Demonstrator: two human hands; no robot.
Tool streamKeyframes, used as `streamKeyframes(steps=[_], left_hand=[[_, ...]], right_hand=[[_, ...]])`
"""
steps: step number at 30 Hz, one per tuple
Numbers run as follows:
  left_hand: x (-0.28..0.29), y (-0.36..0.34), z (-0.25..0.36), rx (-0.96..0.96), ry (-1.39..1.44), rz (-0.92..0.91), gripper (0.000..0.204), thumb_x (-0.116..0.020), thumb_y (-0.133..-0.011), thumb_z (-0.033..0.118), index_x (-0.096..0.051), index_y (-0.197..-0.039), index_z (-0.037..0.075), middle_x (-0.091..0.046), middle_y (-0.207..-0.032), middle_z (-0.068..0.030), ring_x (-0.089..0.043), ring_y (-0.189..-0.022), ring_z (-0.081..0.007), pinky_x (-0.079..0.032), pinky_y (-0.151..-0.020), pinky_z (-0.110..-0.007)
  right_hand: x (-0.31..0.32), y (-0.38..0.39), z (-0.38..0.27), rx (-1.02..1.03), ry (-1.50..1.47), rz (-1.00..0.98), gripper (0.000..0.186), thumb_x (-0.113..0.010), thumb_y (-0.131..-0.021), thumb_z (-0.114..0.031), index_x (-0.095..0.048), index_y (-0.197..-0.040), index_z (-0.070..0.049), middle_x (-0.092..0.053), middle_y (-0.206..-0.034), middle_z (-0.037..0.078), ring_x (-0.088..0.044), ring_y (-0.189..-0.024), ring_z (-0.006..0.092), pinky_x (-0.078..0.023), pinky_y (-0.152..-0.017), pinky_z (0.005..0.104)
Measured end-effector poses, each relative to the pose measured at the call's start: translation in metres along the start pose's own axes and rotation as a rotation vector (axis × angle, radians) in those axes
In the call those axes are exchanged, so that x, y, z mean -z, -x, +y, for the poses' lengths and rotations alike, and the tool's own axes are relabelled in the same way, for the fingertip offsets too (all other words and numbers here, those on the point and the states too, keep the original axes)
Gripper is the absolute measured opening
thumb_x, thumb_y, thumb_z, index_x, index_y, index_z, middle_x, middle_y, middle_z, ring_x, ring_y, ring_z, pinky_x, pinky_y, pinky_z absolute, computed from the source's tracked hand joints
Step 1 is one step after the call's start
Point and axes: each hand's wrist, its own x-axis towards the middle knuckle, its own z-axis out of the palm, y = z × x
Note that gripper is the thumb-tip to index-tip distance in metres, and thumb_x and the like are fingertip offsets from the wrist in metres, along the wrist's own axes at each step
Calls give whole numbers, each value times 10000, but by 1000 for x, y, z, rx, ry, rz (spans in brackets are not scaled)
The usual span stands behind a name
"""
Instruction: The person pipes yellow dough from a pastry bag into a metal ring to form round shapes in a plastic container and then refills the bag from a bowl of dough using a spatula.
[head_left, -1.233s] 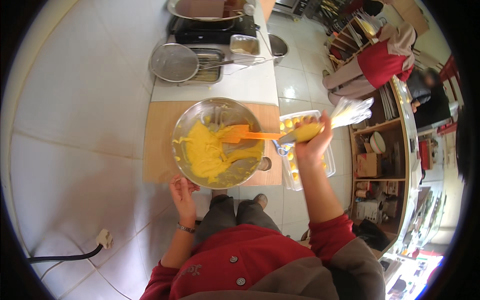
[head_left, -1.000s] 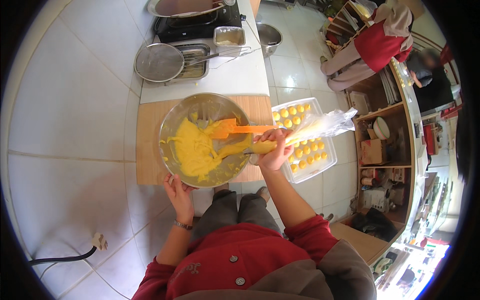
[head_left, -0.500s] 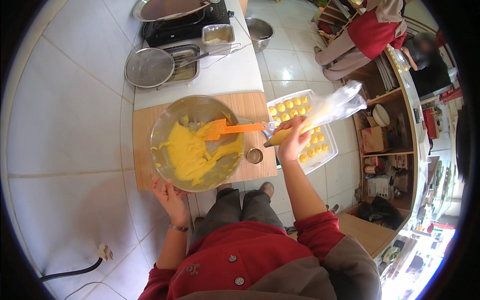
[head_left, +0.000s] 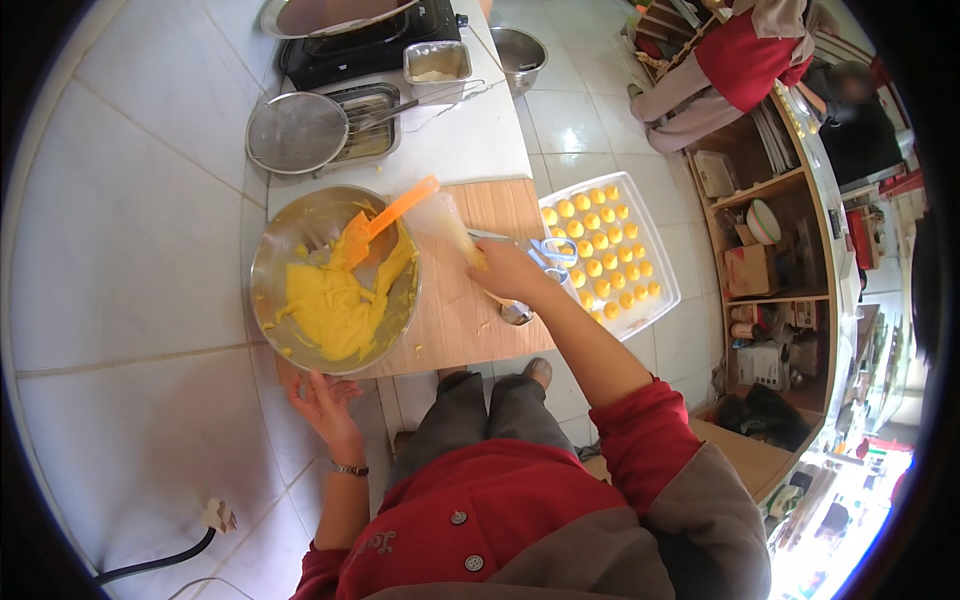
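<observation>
A steel mixing bowl (head_left: 262, 310) of thick yellow batter (head_left: 330, 310) stands on the wooden board (head_left: 450, 335), an orange spatula (head_left: 395, 208) leaning in it. My left hand (head_left: 325, 408) is at the bowl's near edge, fingers apart; whether they touch the metal I cannot tell. On the right part of the board, my right hand (head_left: 508, 272) is closed around a clear piping bag (head_left: 445, 222) with some yellow filling. Its tip lies by a small round metal cup (head_left: 516, 314). Beyond that hand are scissors with pale blue handles (head_left: 553, 256).
A clear tray (head_left: 655, 310) with rows of yellow piped mounds sits right of the board. Farther back are a sieve (head_left: 297, 133), a metal pan (head_left: 375, 150), a rectangular tin (head_left: 437, 62) and a black stove (head_left: 370, 45). Another person (head_left: 740, 65) stands by the shelves (head_left: 770, 290).
My right hand has brought the piping bag left and down onto the board. The bowl has slid left with my left hand, and the spatula's handle now points farther back.
</observation>
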Motion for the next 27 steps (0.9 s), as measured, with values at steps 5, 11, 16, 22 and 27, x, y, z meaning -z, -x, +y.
streamKeyframes(steps=[5, 11, 16, 22, 27], left_hand=[[9, 23, -19, -59, -119, -94, 381, -467, -900, 224, -255, -1168, 56, -480, -793, -80, -521, -609, -156, -464, -549, -299], [-9, 49, -44, 38, -191, -431, 267, -539, -853, 101, -371, -1051, 40, -476, -791, -57, -517, -629, -114, -450, -553, -238], [-63, 82, -48, -250, -307, -867, 202, -684, -675, -59, -532, -781, 21, -524, -752, -48, -540, -632, -109, -461, -600, -224], [-153, 143, -85, -35, -313, -1249, 136, -625, -734, -27, -612, -865, 6, -631, -823, -96, -596, -764, -140, -471, -700, -242], [-223, 188, -175, 50, -436, -1004, 208, -497, -869, 106, -570, -1019, -17, -600, -947, -120, -573, -887, -167, -452, -785, -275]], right_hand=[[1, 4, -18, -16, 108, -67, 454, -601, -739, -347, -537, -1011, 11, -593, -950, 187, -570, -903, 308, -434, -783, 397], [3, 28, -3, 1, 210, 143, 397, -587, -763, -353, -558, -983, -23, -607, -882, 151, -583, -848, 297, -451, -748, 393], [45, 104, 40, 132, -275, 619, 216, -600, -780, -215, -597, -872, -19, -619, -789, 132, -612, -728, 264, -487, -633, 333], [113, 173, 220, -337, -515, 1017, 185, -561, -817, -164, -620, -862, 5, -639, -737, 100, -608, -640, 133, -474, -591, 267], [147, 161, 363, -516, -622, 866, 266, -526, -840, -237, -620, -922, -2, -640, -773, 124, -615, -737, 161, -474, -671, 283]])
